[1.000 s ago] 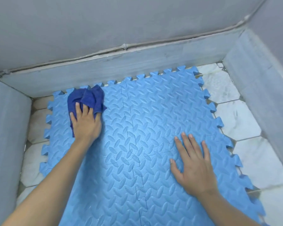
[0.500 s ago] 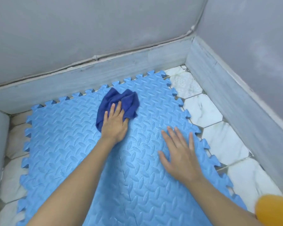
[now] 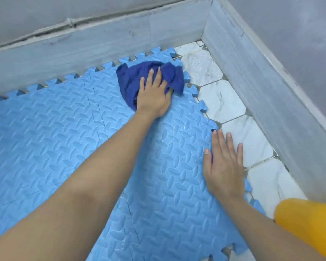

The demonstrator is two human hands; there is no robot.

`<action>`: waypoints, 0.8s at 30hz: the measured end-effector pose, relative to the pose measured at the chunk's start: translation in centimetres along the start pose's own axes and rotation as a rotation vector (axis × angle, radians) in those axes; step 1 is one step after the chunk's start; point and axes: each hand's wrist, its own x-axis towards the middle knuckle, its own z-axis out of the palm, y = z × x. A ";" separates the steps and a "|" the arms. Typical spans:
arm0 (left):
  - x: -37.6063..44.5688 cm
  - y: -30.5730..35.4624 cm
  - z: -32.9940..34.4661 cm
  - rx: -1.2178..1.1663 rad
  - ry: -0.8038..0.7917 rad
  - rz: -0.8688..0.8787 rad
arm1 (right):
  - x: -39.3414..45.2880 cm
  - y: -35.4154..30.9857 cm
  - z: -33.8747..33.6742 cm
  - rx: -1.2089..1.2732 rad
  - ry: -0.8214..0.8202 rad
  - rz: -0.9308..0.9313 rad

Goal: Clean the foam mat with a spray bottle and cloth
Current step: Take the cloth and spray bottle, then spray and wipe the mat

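Head view. Left hand (image 3: 152, 95) lies palm-down on the dark blue cloth (image 3: 134, 80), fingers spread and pressing it flat against the foam mat (image 3: 64, 138); not a closed grip, more a flat press with the cloth bunched under and ahead of the palm. Cloth extends beyond the fingertips and to either side of the hand, and sits at the mat's far right corner, touching the toothed edge next to the white floor tiles (image 3: 222, 102).

Right hand (image 3: 224, 166) is empty, fingers extended, flat on the mat's right edge, nearer the body than the cloth.

Key relation: unwiped mat lies mostly left of and nearer than the left hand, so the next stroke likely pulls back toward the body.

Orange object (image 3: 307, 225) at lower right, just beside the right forearm; possibly the spray bottle, cannot confirm.
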 end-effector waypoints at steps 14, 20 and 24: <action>-19.6 0.4 1.4 0.157 -0.154 0.562 | 0.2 0.0 -0.1 0.017 0.013 0.023; -2.9 4.5 1.2 0.051 -0.068 0.199 | 0.1 0.2 0.0 0.019 -0.004 0.039; 0.4 5.4 1.0 0.028 -0.097 0.171 | 0.0 0.1 0.0 0.030 -0.001 0.031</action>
